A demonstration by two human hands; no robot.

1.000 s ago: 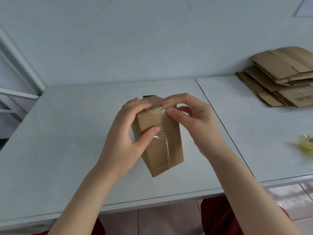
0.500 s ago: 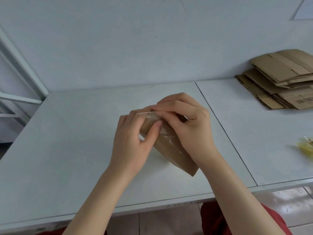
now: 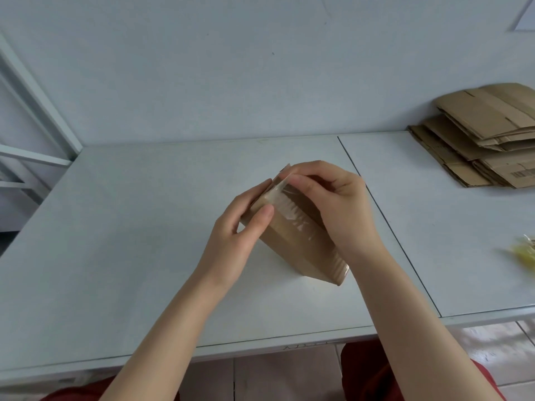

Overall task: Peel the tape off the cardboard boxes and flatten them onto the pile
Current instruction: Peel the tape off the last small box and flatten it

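Observation:
A small brown cardboard box [image 3: 301, 250] lies tilted on the white table [image 3: 144, 241], its far end raised between my hands. Clear tape [image 3: 292, 209] runs along its upper face. My left hand [image 3: 237, 235] grips the box's left side, thumb pressed on the top near the taped end. My right hand [image 3: 338, 209] reaches over the box from the right and pinches the lifted end of the tape at the far top edge. At the far right lies the pile of flattened cardboard [image 3: 486, 146].
A crumpled yellowish wad of tape [image 3: 524, 250] sits at the right edge of the table. A seam [image 3: 388, 227] divides the table into two panels. A grey wall stands behind, a metal frame [image 3: 34, 117] at the left. The table's front edge is close to my lap.
The box went from standing upright in my hands to lying tilted toward the right on the table. My right hand shifted to the far end and lifted the tape's end.

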